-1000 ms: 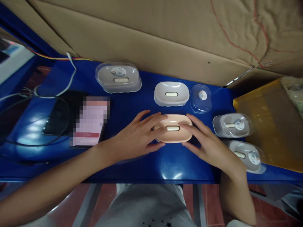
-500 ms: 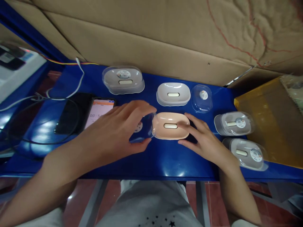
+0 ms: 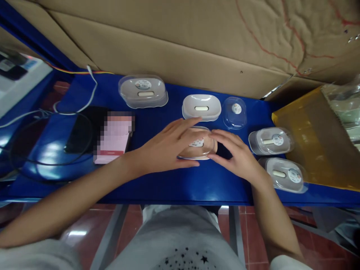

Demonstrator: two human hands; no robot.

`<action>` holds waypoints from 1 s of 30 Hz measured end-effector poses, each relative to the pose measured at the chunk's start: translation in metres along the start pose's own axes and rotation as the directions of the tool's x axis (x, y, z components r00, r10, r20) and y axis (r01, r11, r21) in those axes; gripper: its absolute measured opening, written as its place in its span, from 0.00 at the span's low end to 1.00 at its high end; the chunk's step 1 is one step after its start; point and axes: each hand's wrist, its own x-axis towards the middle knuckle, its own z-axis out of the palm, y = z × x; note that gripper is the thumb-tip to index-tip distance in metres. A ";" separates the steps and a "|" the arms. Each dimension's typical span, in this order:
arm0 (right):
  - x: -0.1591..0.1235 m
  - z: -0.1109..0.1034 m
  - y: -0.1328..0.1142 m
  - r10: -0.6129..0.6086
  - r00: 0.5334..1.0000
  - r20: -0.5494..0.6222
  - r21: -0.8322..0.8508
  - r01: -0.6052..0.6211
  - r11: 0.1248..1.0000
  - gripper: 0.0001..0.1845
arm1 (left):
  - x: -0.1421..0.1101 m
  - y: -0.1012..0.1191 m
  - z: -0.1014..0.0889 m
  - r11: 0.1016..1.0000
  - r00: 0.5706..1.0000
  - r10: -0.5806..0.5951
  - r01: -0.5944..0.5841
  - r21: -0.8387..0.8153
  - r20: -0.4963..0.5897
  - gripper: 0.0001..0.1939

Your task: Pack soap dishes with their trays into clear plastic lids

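A peach soap dish (image 3: 212,147) lies near the middle of the blue table, with a clear lid (image 3: 197,143) over it bearing a round label. My left hand (image 3: 171,146) spans the lid from the left, thumb at the near edge and fingers across the top and far side. From the right, my right hand (image 3: 234,153) holds the dish's right end between thumb and fingers. Part of the dish and lid is hidden under my left hand. Just behind stands an uncovered white soap dish (image 3: 201,103), and a loose clear lid (image 3: 235,112) rests to its right.
A lidded dish (image 3: 143,92) stands at back left; two more lidded dishes (image 3: 271,141) sit on the right, by a taped cardboard box (image 3: 315,142). A phone (image 3: 115,137), a black flat object (image 3: 77,133) and cables lie left. Cardboard (image 3: 157,41) lines the back.
My left hand has moved right, bringing the clear lid from beside the peach dish to over it. My right hand's fingers have shifted from inside the dish to its right edge.
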 end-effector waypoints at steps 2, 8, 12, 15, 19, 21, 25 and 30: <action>-0.001 0.000 -0.001 0.020 1.000 0.006 0.012 -0.020 1.000 0.28 | -0.015 -0.004 -0.002 0.997 0.997 -0.077 0.077 0.025 -0.002 0.42; -0.004 0.002 0.002 0.108 0.989 0.097 0.078 -0.116 0.990 0.42 | -0.021 -0.003 0.002 0.990 0.990 -0.139 0.139 0.034 0.011 0.32; -0.003 0.004 0.006 0.091 0.992 0.091 0.034 -0.094 0.995 0.42 | -0.010 -0.002 0.002 0.994 0.995 -0.083 0.080 0.070 0.047 0.32; -0.002 0.006 0.005 0.065 0.994 0.083 0.021 -0.067 0.998 0.39 | -0.014 -0.008 0.005 0.995 0.998 -0.059 0.057 0.076 0.031 0.34; 0.000 0.011 0.002 -0.013 0.996 0.093 -0.056 0.018 0.998 0.37 | -0.025 -0.018 0.013 0.993 1.000 -0.009 0.011 0.118 -0.012 0.40; 0.002 0.014 0.001 -0.052 0.993 0.104 -0.109 0.063 0.992 0.39 | -0.027 -0.020 0.016 0.986 1.000 0.008 -0.005 0.168 -0.018 0.43; 0.004 0.018 -0.001 -0.043 0.988 0.147 -0.156 0.066 0.986 0.41 | -0.027 -0.015 0.013 0.962 1.000 -0.013 0.008 0.273 0.019 0.42; 0.006 0.020 0.003 0.011 0.997 0.079 -0.174 0.003 0.985 0.44 | -0.026 -0.012 -0.001 0.938 0.991 -0.112 0.130 0.322 -0.075 0.36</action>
